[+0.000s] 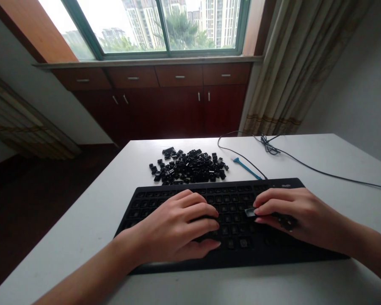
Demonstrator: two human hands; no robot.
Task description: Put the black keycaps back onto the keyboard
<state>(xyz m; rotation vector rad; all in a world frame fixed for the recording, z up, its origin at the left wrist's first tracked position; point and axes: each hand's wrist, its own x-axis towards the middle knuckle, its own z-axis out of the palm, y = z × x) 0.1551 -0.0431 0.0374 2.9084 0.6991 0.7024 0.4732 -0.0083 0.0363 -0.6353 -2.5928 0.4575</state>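
Observation:
A black keyboard (257, 250) lies in front of me, its key sockets bare over most of the part that shows. My right hand (295, 212) pinches a dark keycap (250, 213) between thumb and fingertips, just over the right part of the keyboard. Beneath that palm, more small dark pieces (287, 222) show; whether they are held or seated on the keyboard I cannot tell. My left hand (184, 226) rests palm down across the keyboard's left and middle, fingers stretched and slightly apart, with nothing visible in them. It hides the sockets below.
Behind the keyboard sits a heap of loose black keycaps (193, 166). A blue tool (247, 168) with a slim handle lies right of it. The black cable (320, 173), partly bundled, runs over the white table (82, 245). Beyond stand a brown cabinet (165, 106) and curtains.

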